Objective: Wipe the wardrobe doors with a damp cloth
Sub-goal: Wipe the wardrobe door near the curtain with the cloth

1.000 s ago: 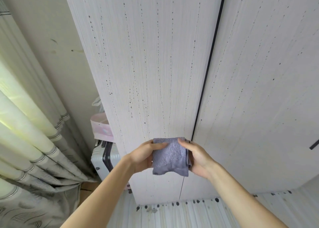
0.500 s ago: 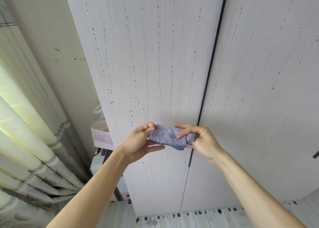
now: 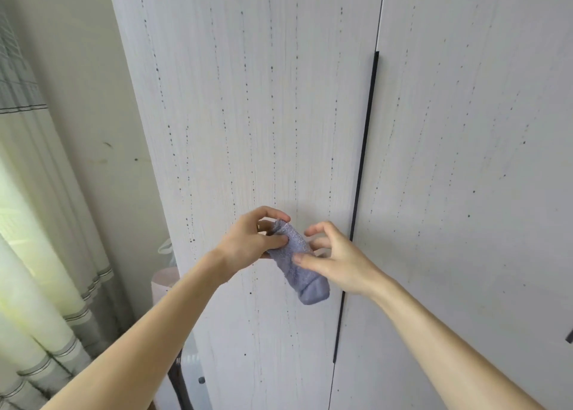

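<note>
A folded lilac terry cloth [image 3: 299, 265] hangs down in front of the left wardrobe door [image 3: 248, 115], a white panel streaked with dark specks. My left hand [image 3: 252, 239] pinches the cloth's upper end between thumb and fingers. My right hand [image 3: 336, 259] is beside the cloth with its fingers spread and bent; its thumb tip touches the cloth's side. The right wardrobe door [image 3: 471, 161] stands closed next to the left one, and a long black handle strip [image 3: 361, 192] runs down the seam between them.
Pale pleated curtains [image 3: 34, 254] hang at the left beside a bare wall [image 3: 90, 99]. A pink bag [image 3: 164, 281] and a white suitcase [image 3: 190, 375] stand in the gap left of the wardrobe. A second dark handle [image 3: 569, 336] shows at the right edge.
The view has tilted up along the doors. My right hand has let go of the cloth and opened; the cloth now hangs lengthwise from my left hand.
</note>
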